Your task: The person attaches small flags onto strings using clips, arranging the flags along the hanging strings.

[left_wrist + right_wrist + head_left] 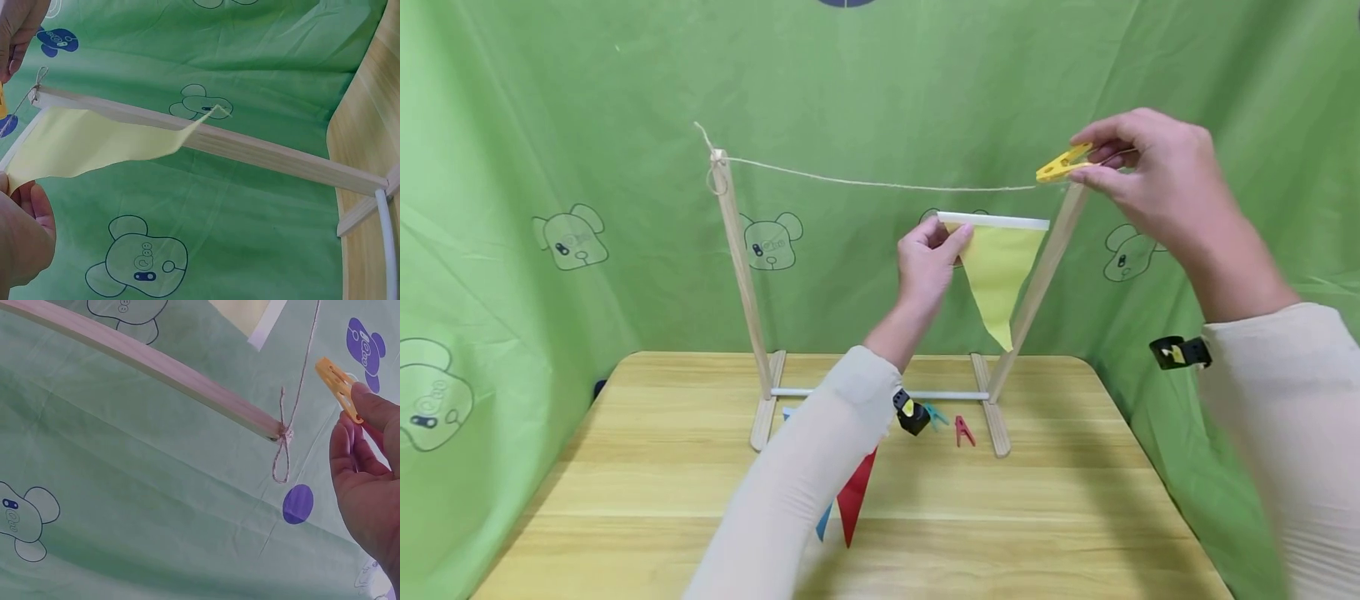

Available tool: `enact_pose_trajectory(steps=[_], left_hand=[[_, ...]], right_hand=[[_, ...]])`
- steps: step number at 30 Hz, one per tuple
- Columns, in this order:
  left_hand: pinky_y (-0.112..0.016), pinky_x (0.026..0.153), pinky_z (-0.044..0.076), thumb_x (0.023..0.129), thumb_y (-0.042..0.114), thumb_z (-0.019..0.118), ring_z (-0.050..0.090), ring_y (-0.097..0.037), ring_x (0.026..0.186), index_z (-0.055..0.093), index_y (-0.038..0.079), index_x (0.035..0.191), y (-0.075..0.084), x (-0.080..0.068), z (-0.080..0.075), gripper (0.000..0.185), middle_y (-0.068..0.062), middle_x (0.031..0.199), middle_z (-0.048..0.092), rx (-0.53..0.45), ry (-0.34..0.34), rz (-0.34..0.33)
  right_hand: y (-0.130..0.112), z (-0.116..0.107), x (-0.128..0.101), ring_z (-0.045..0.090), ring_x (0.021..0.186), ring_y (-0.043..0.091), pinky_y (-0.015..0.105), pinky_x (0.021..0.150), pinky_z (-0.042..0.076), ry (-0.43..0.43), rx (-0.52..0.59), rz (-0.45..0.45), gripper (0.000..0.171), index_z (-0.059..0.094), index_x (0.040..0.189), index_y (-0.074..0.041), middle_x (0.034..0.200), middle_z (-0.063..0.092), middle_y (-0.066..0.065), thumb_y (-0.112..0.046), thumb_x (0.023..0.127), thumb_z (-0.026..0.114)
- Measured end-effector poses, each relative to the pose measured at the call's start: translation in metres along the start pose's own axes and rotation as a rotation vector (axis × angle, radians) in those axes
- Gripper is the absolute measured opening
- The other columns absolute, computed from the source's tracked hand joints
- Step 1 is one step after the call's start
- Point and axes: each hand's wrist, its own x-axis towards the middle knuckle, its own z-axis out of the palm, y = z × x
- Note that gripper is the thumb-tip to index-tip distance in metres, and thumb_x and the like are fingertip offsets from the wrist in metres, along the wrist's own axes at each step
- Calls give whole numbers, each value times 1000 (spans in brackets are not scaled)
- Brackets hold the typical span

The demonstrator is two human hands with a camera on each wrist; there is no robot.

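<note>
Red flag [855,497] lies unhung on the near table [1075,500] — left hand [925,267] pinches the yellow flag [997,275] under the string [880,182], right hand [1150,171] pinches a yellow clothespin [1063,164] — nothing clipped yet

At the centre of the frame, a wooden stand [880,393] sits toward the back of the table [1037,517], a string [880,182] running between the tops of its two posts. My left hand [925,267] holds a pennant [1000,271] just below the string, beside the right post; my right hand [1150,175] pinches a clothespin [1063,163] at the string's right end, upper right. Two small clips [951,425] lie before the stand's base rail, more pennants [850,500] nearer me, under my left forearm.
</note>
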Motion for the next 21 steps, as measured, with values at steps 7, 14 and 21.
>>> enact_pose_trajectory(steps=[7,14,21], left_hand=[[-19,62,53,92,2,75,56,-6,68,71,-10,107,1,-1,7,19,4,77,61,-17,16,-8],[-18,62,52,92,2,76,56,-5,69,72,-7,106,2,1,15,18,4,78,61,-25,24,-5],[-18,63,53,92,3,76,57,-5,70,73,-4,107,3,5,22,17,1,81,64,-36,5,-13]], right_hand=[[-4,-4,3,54,82,-8,-1,74,43,-42,-81,-43,28,74,120,-3,102,63,-5,-12,94,76],[-8,-6,8,54,80,-11,-1,72,43,-53,-120,-81,26,76,118,-5,104,67,1,-13,94,77],[-8,-6,11,54,79,-14,-1,70,44,-79,-129,-60,27,76,119,-6,111,73,12,-16,94,77]])
